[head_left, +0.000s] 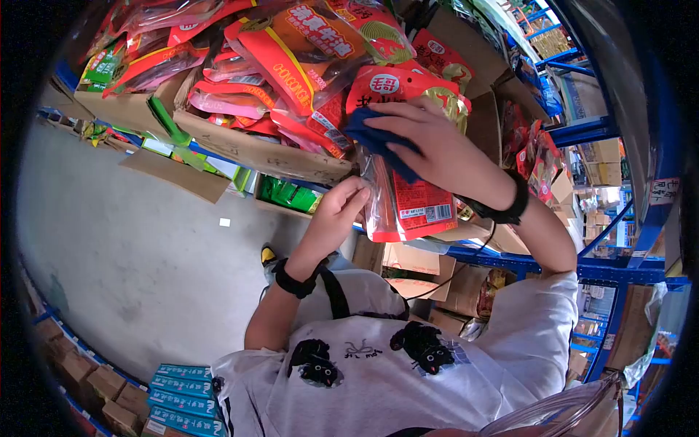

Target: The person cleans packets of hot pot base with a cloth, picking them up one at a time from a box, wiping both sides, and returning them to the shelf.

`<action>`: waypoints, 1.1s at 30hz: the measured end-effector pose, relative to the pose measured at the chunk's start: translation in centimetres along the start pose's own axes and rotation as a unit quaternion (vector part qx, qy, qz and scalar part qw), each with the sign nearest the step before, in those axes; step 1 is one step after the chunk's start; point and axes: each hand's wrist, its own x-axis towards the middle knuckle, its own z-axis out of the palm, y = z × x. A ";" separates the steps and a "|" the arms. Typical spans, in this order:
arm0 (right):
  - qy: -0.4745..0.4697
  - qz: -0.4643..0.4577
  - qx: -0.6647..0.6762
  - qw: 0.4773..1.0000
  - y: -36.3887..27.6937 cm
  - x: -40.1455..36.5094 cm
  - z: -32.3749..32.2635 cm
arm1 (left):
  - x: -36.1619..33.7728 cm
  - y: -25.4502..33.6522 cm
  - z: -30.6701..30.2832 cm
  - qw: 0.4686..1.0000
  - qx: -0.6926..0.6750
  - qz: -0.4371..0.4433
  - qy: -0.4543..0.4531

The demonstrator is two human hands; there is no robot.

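Observation:
My left hand (336, 216) pinches the left edge of a red and clear snack packet (426, 198), which has a barcode label near its lower end. Over the packet's upper part, my right hand (435, 144) presses a folded dark blue cloth (371, 131), its fingers closed on it. Part of the packet is hidden under that hand and the cloth. Just above lies another red packet (382, 81) with gold trim. Beside it, red and yellow packets (295, 54) are heaped in an open cardboard box (269, 156).
Blue shelving (582, 133) with cartons stands on the right. Below the box, a lower shelf holds green packets (287, 194). A cardboard flap (175, 173) juts out over the grey floor (145, 255). Blue boxes (183, 400) are stacked at lower left.

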 end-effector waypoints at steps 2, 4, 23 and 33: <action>-0.046 -0.048 -0.088 0.994 -0.5 0.5 1.2 | -0.3 0.4 0.0 0.999 0.031 -0.006 0.011; -0.097 -0.119 -0.233 0.960 -1.7 0.5 2.0 | -0.3 0.6 0.0 0.999 0.030 0.000 0.015; -0.107 -0.101 -0.120 0.982 -7.1 -8.3 1.4 | 0.0 2.0 0.6 0.998 0.057 -0.030 0.028; 0.041 0.151 -0.005 0.988 0.4 -15.1 0.0 | -0.4 2.3 0.4 0.995 0.075 -0.050 0.042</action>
